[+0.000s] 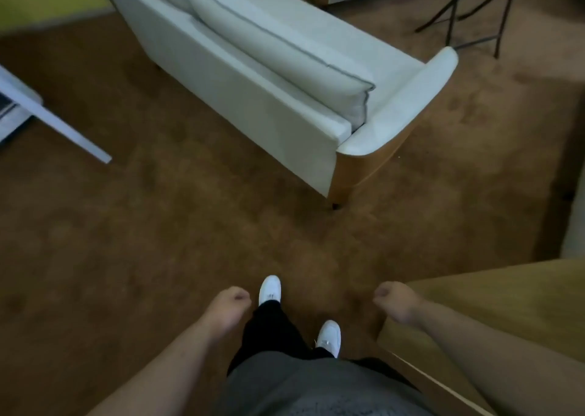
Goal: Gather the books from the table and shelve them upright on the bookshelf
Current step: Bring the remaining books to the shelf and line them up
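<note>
No book and no bookshelf shows in the head view. My left hand (228, 304) hangs low at the centre left, its fingers curled into a loose fist with nothing in it. My right hand (395, 301) is at the centre right, also curled shut and empty, hovering over the corner of a wooden table top (493, 308). Between the hands I see my two white shoes on the brown carpet, the left foot ahead of the right.
A white sofa (269, 76) with a long cushion stands ahead, its wooden side facing me. A white table leg (57, 121) slants in at the left edge. Black metal chair legs (468, 10) stand at the far right. Brown carpet (142, 225) spreads in front of me.
</note>
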